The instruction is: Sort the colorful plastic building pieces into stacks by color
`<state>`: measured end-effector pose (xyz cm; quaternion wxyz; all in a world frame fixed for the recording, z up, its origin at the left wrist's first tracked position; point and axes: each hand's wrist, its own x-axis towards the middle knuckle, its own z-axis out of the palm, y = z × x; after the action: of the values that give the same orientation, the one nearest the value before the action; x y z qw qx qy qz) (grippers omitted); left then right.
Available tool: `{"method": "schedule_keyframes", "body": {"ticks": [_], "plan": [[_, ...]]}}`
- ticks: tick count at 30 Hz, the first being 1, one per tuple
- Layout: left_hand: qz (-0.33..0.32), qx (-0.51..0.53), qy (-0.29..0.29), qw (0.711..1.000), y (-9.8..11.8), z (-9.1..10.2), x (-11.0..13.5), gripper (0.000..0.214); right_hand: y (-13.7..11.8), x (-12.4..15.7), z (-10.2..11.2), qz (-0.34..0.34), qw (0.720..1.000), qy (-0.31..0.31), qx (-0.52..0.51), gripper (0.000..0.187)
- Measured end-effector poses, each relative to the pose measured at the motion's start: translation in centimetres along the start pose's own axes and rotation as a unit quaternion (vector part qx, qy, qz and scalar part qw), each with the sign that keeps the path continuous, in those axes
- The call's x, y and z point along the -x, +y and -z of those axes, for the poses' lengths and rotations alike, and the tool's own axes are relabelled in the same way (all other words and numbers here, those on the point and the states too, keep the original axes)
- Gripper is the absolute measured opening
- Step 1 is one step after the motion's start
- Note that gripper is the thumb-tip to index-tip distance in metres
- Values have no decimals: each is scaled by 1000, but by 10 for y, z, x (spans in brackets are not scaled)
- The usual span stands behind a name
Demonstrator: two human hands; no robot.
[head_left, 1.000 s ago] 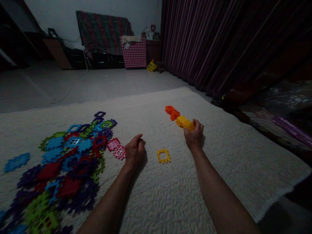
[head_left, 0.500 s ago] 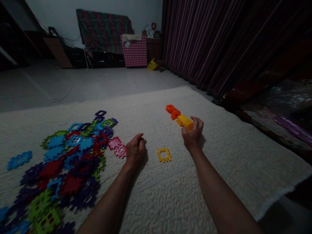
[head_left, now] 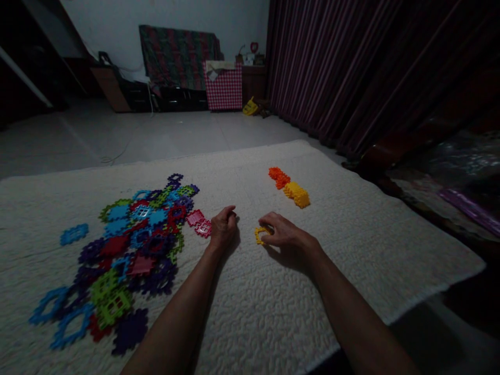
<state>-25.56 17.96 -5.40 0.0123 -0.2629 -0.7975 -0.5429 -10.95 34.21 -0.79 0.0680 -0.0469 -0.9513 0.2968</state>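
My right hand is at a yellow square frame with toothed edges; thumb and fingers close around its right side, partly covering it. My left hand rests on the quilted mat with its fingers curled in, and nothing shows in it. Close by on its left lie two pink toothed squares, one solid and one with a window pattern. Beyond my right hand stand stacked yellow toothed pieces, with orange toothed pieces just behind them.
A loose heap of blue, purple, red and green toothed pieces spreads over the left of the pale mat. One blue piece lies apart. Purple curtains hang at the right; a checked cloth is at the back.
My right hand has left the yellow stack and come nearer and leftward to the single yellow frame. My left hand stays curled beside the pink pieces. The view has shifted slightly.
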Motion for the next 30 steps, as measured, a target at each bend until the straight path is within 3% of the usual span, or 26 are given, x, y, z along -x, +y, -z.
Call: {"method": "schedule_keyframes", "body": {"ticks": [5, 8, 12, 15, 18, 20, 22, 24, 27, 30], "plan": [[-48, -41, -20, 998, 0, 1, 7, 32, -19, 20, 2, -42, 998, 31, 24, 28], [-87, -69, -31, 993, -2, 3, 14, 28, -29, 28, -1, -25, 998, 53, 13, 23], [-107, -77, -35, 991, -6, 5, 20, 27, -33, 24, -7, 8, 993, 119, -2, 9], [-106, -85, -26, 990, -6, 4, 19, 27, -23, 15, -11, 2, 989, 150, 7, 16], [-100, -85, -26, 991, -7, 2, 18, 26, -7, 15, -13, 17, 995, 100, -10, 28], [-97, -81, -25, 992, -7, 2, 17, 25, 3, 18, -14, 16, 998, 51, -39, 49], [-93, -73, -20, 993, -7, 1, 16, 26, 6, 20, -14, -16, 998, 32, -44, 67], [-88, -62, -17, 994, -7, 2, 16, 28, 1, 19, -16, -71, 997, 36, -10, 73], [-81, -44, -19, 996, -8, 4, 16, 29, -16, 16, -23, -150, 985, 56, 62, 67], [-69, -28, -22, 997, -9, 4, 15, 29, -29, 14, -33, -170, 978, 70, 96, 48]]}}
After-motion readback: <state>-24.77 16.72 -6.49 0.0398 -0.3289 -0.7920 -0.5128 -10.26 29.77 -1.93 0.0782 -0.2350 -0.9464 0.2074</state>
